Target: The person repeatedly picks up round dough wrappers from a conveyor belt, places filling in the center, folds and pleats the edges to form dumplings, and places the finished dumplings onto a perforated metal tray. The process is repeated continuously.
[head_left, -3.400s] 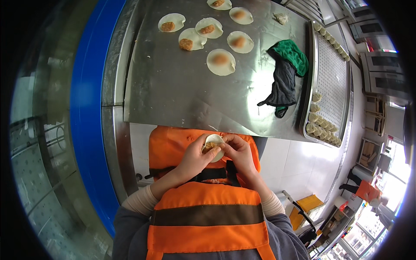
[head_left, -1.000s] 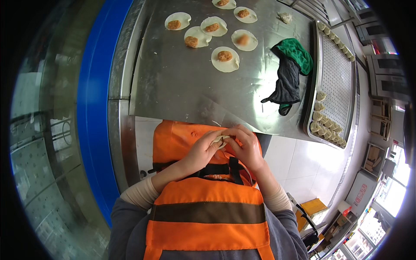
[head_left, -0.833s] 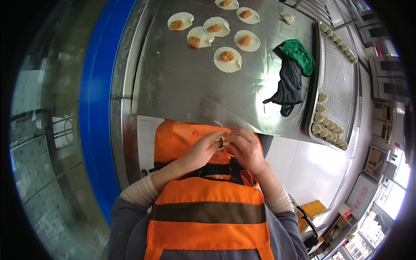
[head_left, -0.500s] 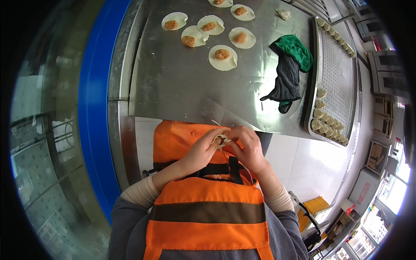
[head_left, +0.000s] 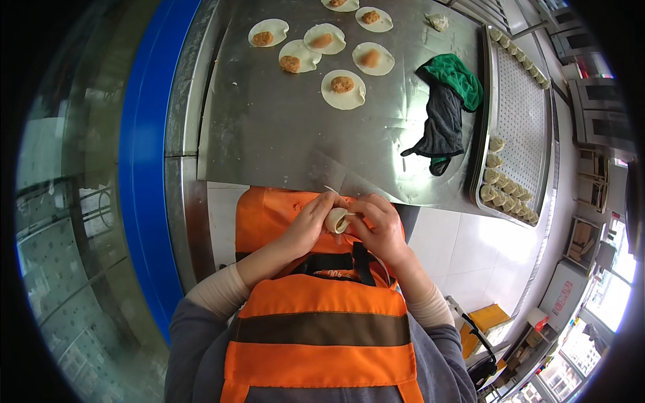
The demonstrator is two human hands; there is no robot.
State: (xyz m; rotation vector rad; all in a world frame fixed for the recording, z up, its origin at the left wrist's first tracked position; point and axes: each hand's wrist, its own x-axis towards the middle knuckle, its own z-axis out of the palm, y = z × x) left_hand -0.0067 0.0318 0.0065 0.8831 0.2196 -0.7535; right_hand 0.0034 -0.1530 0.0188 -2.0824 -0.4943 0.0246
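Just in front of the table's near edge, a pale dumpling (head_left: 337,220) is held between both hands, its wrapper folded partly round. My left hand (head_left: 312,221) is closed on its left side, thumb and fingers against the dough. My right hand (head_left: 379,223) pinches the wrapper's right edge with thumb and fingertips. The filling inside is mostly hidden. On the steel table (head_left: 282,134), several round wrappers lie flat, each with a lump of brownish filling; the nearest wrapper (head_left: 344,99) lies at the middle.
A green and dark grey cloth (head_left: 445,111) lies right of the wrappers. Beyond it, a perforated metal tray (head_left: 521,114) carries rows of folded dumplings (head_left: 505,191). A small plastic-like scrap (head_left: 437,22) rests at the far edge. A blue rail (head_left: 151,154) runs along the left.
The wrapper between my hands has turned, now showing a rounded, folded side and a curled opening. My fingers have shifted along its edge; the table things stay in place.
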